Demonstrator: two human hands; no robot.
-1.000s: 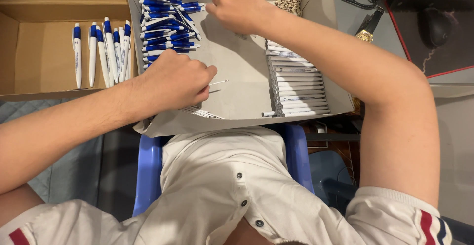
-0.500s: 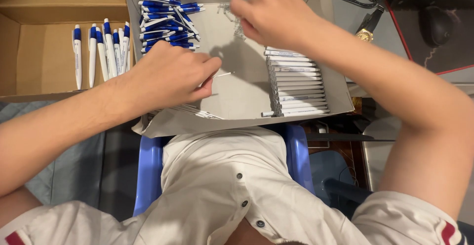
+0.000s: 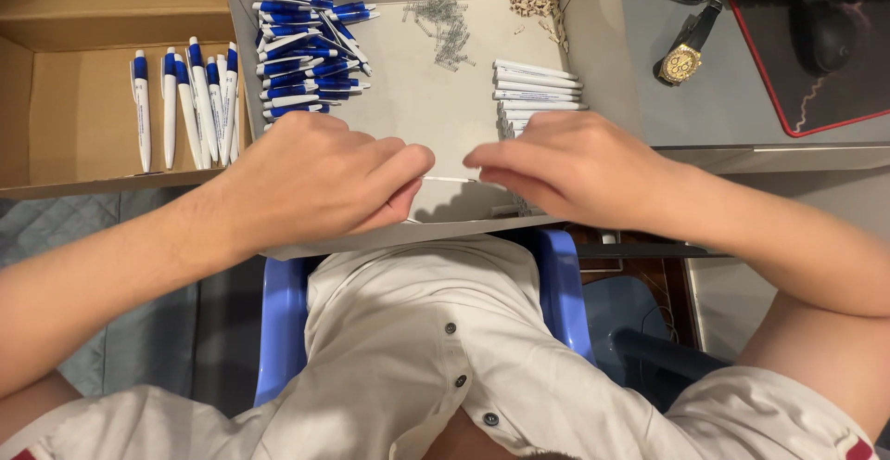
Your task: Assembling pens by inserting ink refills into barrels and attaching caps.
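Left of the grey tray (image 3: 593,43), a brown box (image 3: 83,70) holds 6 finished pens (image 3: 185,108). Over the tray's near edge, the left hand (image 3: 315,177) and right hand (image 3: 570,168) pinch opposite ends of a thin white refill (image 3: 450,179). Inside the tray lie blue-and-white pen parts (image 3: 306,52), springs (image 3: 443,26) and white barrels (image 3: 538,84).

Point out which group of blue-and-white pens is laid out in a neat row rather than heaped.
The pens in the brown cardboard box at far left lie side by side, upright. The blue-and-white pile in the grey tray is jumbled.
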